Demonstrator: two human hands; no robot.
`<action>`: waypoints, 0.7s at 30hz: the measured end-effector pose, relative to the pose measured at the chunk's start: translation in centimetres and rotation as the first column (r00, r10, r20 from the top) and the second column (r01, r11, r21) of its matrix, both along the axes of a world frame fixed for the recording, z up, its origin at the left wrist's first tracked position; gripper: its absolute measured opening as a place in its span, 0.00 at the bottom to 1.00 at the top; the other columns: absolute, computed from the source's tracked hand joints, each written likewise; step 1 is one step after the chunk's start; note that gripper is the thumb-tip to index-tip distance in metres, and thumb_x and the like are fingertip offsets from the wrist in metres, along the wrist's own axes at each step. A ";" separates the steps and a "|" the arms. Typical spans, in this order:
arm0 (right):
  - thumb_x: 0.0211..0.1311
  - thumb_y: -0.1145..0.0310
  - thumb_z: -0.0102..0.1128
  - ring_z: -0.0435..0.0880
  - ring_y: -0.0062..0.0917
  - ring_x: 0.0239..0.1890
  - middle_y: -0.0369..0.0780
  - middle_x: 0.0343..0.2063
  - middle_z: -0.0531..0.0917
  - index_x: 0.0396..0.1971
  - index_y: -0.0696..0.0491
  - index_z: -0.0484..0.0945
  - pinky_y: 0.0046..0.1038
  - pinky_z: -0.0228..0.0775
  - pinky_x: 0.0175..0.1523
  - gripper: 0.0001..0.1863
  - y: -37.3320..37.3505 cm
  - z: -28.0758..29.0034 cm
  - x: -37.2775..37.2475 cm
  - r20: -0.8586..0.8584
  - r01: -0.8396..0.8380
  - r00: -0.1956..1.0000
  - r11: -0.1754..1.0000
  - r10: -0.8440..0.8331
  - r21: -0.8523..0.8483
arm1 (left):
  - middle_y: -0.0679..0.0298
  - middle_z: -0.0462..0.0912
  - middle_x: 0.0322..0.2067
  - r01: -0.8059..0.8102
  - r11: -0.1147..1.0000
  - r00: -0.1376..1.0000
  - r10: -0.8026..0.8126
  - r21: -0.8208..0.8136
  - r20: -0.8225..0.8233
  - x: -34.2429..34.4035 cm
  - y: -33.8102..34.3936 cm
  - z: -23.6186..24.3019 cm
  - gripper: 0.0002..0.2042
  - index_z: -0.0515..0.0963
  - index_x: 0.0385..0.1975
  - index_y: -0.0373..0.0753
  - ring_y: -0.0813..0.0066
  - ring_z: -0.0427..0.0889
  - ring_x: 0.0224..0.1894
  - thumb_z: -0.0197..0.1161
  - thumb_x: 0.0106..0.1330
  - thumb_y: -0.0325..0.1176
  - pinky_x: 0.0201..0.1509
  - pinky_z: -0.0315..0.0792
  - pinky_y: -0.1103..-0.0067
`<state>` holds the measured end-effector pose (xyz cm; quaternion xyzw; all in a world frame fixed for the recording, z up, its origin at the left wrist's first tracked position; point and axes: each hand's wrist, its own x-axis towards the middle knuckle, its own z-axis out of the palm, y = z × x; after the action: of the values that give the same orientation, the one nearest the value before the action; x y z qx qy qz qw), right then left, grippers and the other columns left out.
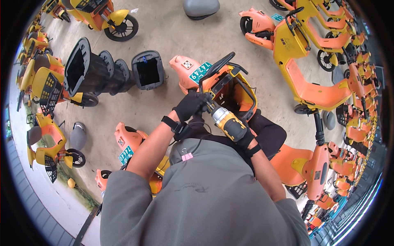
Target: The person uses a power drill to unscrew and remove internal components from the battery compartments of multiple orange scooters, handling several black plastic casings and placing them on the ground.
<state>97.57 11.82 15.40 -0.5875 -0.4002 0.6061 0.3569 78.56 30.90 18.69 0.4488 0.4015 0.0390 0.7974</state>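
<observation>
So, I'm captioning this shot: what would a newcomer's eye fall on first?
Probably the yellow-and-black power drill near the middle, gripped by the gloved right hand, its nose close to the left hand. Just beyond sits an orange-and-yellow scooter with an open compartment. Further left, black tubs with grey rims stand clustered on the floor.

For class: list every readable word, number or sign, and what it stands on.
Characters not copied here:
Centre green plate, on an orange scooter panel: readable characters.
Lower-left green plate, on another orange panel: readable characters.
Upper-right green plate: too small to read.
Grey shirt: unreadable script.
</observation>
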 end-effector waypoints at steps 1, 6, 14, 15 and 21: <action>0.51 0.73 0.63 0.74 0.25 0.53 0.39 0.50 0.75 0.54 0.54 0.67 0.24 0.66 0.57 0.28 0.2 0.3 -0.1 0.009 0.002 1.000 1.000 -0.002 0.004 | 0.71 0.72 0.15 -0.028 1.000 0.998 0.029 -0.011 0.049 -0.1 -0.1 -0.1 0.18 0.78 0.27 0.40 0.86 0.67 0.15 0.52 0.67 0.49 0.19 0.60 0.87; 0.56 0.75 0.57 0.74 0.25 0.54 0.39 0.51 0.75 0.55 0.54 0.65 0.25 0.66 0.58 0.25 0.6 0.7 0.1 0.635 -0.420 0.746 0.882 0.202 0.213 | 0.71 0.74 0.19 -0.063 0.996 0.981 0.073 -0.059 0.179 0.5 -0.1 -1.2 0.18 0.77 0.37 0.39 0.86 0.69 0.18 0.47 0.69 0.47 0.21 0.62 0.89; 0.66 0.72 0.43 0.73 0.29 0.54 0.41 0.54 0.71 0.58 0.56 0.62 0.26 0.65 0.60 0.21 0.3 -0.1 0.0 -0.107 0.042 0.994 0.973 -0.018 0.226 | 0.71 0.78 0.29 -0.099 0.981 0.953 0.141 -0.164 0.268 0.5 -0.4 -2.5 0.16 0.76 0.46 0.37 0.88 0.73 0.28 0.47 0.70 0.40 0.31 0.67 0.89; 0.66 0.71 0.41 0.73 0.29 0.54 0.41 0.55 0.71 0.58 0.55 0.62 0.27 0.64 0.60 0.20 1.1 2.1 0.0 0.307 -0.225 0.941 0.941 0.143 0.252 | 0.71 0.78 0.30 -0.092 0.994 0.951 0.104 -0.053 0.292 0.2 -0.4 -3.5 0.16 0.76 0.46 0.36 0.88 0.73 0.29 0.47 0.70 0.39 0.32 0.68 0.89; 0.70 0.66 0.34 0.71 0.30 0.57 0.42 0.56 0.69 0.59 0.56 0.60 0.29 0.63 0.62 0.21 0.5 1.3 0.1 0.111 -0.089 0.991 0.988 0.074 0.130 | 0.70 0.77 0.31 -0.149 0.987 0.961 0.130 0.058 0.244 1.6 -0.3 -2.2 0.12 0.76 0.41 0.36 0.87 0.73 0.29 0.50 0.68 0.37 0.32 0.69 0.89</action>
<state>97.68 12.33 16.74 -0.5766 -0.4823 0.5597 0.3487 80.15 30.56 16.47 0.4412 0.3311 0.1642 0.8178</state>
